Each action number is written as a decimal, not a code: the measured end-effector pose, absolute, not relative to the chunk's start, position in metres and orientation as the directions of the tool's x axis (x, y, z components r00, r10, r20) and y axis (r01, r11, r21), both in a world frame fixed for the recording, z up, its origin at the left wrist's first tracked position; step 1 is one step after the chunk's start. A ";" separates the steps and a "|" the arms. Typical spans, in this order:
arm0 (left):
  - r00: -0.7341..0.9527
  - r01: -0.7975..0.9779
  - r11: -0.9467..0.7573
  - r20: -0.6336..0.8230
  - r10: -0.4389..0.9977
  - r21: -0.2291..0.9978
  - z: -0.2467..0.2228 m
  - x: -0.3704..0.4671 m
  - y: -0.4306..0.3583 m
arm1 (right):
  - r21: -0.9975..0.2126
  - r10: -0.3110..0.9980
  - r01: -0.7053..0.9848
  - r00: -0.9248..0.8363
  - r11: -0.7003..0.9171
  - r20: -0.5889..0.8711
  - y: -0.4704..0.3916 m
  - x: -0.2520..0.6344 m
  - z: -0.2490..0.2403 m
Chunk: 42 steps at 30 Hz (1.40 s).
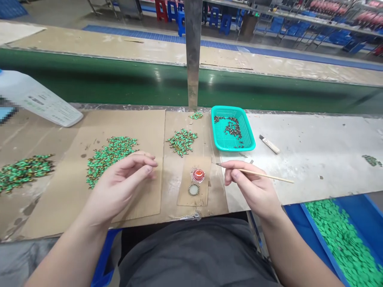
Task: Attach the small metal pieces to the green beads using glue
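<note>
work at a bench, seen from the head camera. the right hand [249, 185] pinches a thin wooden brush [277, 179] between thumb and fingers, its tip apart from every piece and pointing left, above and to the right of a shallow red cup [199, 174]. the left hand [128, 177] is loosely curled, thumb apart from the forefinger, no object visible in it, beside a large pile of green pieces [109, 156]. progress: the green pieces show brown or golden parts, as do those in a middle pile [182, 141] and a far-left pile [26, 171]; many pieces lie loose, so the work appears well short of its end, though which piles are finished cannot be told. containers: the red cup holds glossy red-orange matter; a crimped round cap [194, 189], just below it on a cardboard scrap [182, 198], has a pale inside. a teal basket [219, 137] holds scattered dark brown pieces [233, 128]; a blue tray [324, 246], lower right, holds many flat green pieces [344, 235].
</note>
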<state>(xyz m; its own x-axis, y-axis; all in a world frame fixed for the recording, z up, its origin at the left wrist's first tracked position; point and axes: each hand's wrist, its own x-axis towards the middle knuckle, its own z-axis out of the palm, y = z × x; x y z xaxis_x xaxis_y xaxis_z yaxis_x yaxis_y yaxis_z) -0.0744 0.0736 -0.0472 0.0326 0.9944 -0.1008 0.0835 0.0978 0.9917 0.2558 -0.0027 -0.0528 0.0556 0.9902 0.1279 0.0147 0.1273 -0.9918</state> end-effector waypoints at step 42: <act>0.238 -0.111 0.380 -0.347 0.907 0.918 -0.056 -0.028 0.023 | -0.973 0.978 -0.202 0.157 -0.107 -0.140 0.023 0.236 -0.096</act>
